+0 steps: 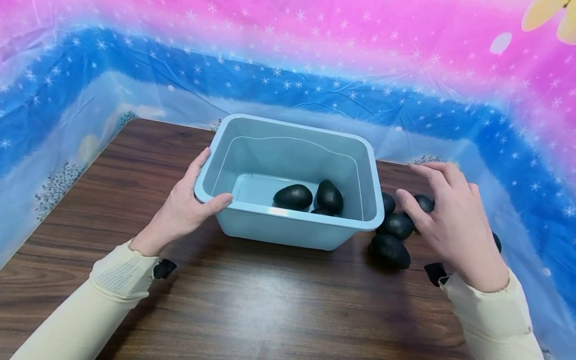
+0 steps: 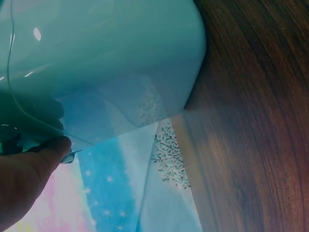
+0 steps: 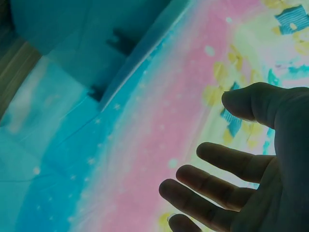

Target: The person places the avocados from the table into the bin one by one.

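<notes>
one brown table (image 1: 270,300), snowflake cloth (image 1: 288,82) behind, left fingers (image 1: 197,164) round bin rim (image 1: 278,211), right fingers (image 1: 433,177) apart

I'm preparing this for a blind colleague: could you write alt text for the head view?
A person's left hand grips the rim of a pale blue tub with dark avocado-like fruits inside; the empty right hand hovers near loose fruits on a brown wooden table. Behind hangs a pink-and-blue snowflake backdrop.

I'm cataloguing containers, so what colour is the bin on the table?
The bin is a light greyish blue, seen best in the head view.
</notes>
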Available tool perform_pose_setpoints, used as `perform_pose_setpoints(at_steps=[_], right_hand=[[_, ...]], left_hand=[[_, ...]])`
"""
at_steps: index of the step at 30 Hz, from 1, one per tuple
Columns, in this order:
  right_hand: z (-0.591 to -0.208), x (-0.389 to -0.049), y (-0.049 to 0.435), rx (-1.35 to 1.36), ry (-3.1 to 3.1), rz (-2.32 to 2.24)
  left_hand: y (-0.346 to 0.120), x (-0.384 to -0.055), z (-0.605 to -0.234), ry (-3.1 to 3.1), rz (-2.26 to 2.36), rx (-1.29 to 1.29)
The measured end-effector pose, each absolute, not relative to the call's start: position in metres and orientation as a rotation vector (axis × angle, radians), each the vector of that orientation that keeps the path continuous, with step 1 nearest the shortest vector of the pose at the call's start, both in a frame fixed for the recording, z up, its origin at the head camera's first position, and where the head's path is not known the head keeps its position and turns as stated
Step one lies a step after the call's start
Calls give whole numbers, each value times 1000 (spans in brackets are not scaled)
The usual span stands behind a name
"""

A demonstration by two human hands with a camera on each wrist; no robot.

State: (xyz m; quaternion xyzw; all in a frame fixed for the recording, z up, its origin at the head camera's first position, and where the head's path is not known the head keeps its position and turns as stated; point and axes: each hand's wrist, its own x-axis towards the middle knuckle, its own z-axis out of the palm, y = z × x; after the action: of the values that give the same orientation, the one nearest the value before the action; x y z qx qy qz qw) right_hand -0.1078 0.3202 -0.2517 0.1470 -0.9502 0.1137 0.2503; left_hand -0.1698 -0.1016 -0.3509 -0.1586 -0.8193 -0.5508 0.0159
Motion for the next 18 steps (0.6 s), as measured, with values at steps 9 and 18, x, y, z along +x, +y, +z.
perform_pose_setpoints(at_steps=[9, 18], right_hand=[[-283, -106, 345, 299, -2694, 318], [-333, -104, 363, 188, -2872, 361]], left_hand=[[-102, -169, -350, -2548, -1714, -493], [-100, -169, -349, -2555, -1702, -477]])
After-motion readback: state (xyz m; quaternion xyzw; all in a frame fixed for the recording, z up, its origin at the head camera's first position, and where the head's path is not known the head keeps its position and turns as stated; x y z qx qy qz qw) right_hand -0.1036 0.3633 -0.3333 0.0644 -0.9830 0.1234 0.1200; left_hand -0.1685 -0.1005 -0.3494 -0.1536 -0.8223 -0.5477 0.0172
